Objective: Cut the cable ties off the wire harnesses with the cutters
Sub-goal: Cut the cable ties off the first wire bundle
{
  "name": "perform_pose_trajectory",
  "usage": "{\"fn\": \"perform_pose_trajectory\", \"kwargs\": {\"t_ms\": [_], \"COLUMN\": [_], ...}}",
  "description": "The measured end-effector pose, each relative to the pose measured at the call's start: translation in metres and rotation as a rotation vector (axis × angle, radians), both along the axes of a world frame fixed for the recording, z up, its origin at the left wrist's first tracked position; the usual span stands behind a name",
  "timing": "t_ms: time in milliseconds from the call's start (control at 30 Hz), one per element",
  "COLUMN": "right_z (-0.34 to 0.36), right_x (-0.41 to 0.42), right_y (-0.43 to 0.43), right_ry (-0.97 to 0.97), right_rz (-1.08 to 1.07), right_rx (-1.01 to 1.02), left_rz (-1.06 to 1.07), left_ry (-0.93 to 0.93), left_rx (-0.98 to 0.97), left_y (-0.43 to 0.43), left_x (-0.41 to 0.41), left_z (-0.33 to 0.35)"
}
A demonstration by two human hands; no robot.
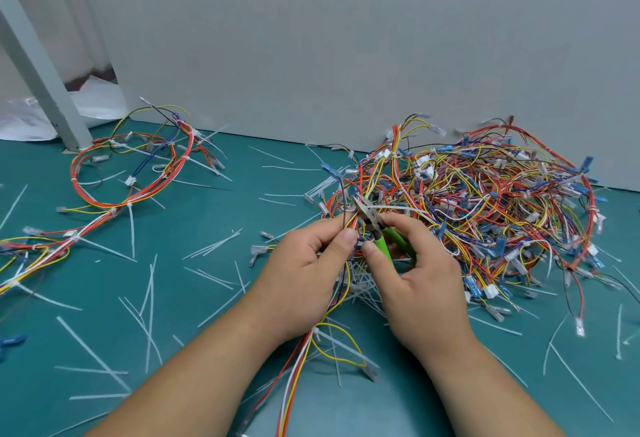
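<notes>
My left hand grips a wire harness of red, yellow and white wires that runs down toward me. My right hand holds green-handled cutters; their metal jaws sit at the bundle just above my left thumb. A white cable tie sticks out to the right from the jaws. Another tie wraps the same harness lower down, below my left wrist.
A big tangled pile of harnesses lies at the right against the grey wall. Looped harnesses lie at the left near a grey post. Several cut white tie pieces litter the teal mat.
</notes>
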State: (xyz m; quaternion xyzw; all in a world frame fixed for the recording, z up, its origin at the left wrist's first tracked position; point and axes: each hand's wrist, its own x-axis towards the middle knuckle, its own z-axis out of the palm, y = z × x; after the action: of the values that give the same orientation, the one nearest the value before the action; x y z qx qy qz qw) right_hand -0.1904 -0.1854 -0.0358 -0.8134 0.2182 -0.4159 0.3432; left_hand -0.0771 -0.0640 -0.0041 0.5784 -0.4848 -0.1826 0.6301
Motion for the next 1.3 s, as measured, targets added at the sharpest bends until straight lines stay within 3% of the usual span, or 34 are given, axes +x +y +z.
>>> {"fn": "perform_pose_trajectory", "kwargs": {"t_ms": [300, 733, 1067, 1300], "right_z": [0.001, 0.007, 0.005, 0.007], "right_x": [0.004, 0.004, 0.004, 0.004], "right_y": [0.002, 0.011, 0.009, 0.01], "right_ry": [0.102, 0.122, 0.102, 0.123], "right_rz": [-0.091, -0.051, -0.116, -0.085], "right_rx": [0.058, 0.042, 0.093, 0.111], "left_rz": [0.068, 0.074, 0.074, 0.063], "left_ry": [0.049, -0.05, 0.15, 0.152], "left_rx": [0.027, 0.008, 0.033, 0.054], "left_y": [-0.002, -0.004, -0.006, -0.008], "left_x": [0.002, -0.003, 0.0, 0.002], "left_z": [-0.006, -0.014, -0.018, -0.02]}}
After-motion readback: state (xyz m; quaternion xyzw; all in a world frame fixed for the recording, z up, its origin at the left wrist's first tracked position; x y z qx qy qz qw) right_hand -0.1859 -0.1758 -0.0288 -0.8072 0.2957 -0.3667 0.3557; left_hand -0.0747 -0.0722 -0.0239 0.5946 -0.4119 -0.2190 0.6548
